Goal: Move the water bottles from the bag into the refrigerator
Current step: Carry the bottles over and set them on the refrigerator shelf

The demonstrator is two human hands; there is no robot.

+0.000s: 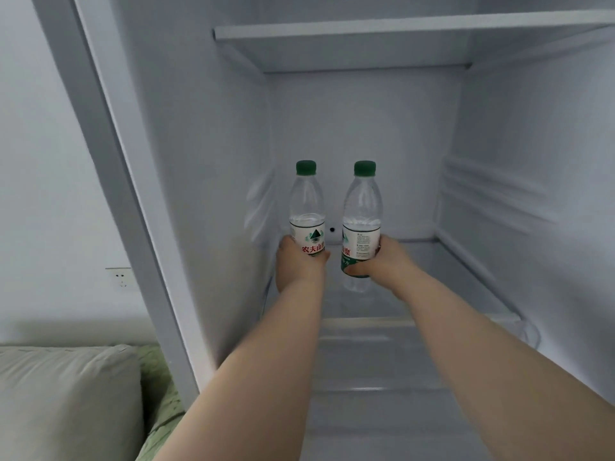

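Observation:
Two clear water bottles with green caps and white-green labels stand upright inside the open refrigerator (pixel 366 128), near the back of a glass shelf (pixel 466 287). My left hand (pixel 298 264) grips the left bottle (pixel 307 207) around its lower part, close to the left inner wall. My right hand (pixel 379 257) grips the right bottle (pixel 362 214) at its label; its base shows below my fingers, at the shelf. The bag is not in view.
A white shelf (pixel 399 28) spans the compartment above the bottles. The refrigerator's left frame (pixel 109 161) runs diagonally. Outside on the left are a wall socket (pixel 120 277) and a pale cushion (pixel 66 394).

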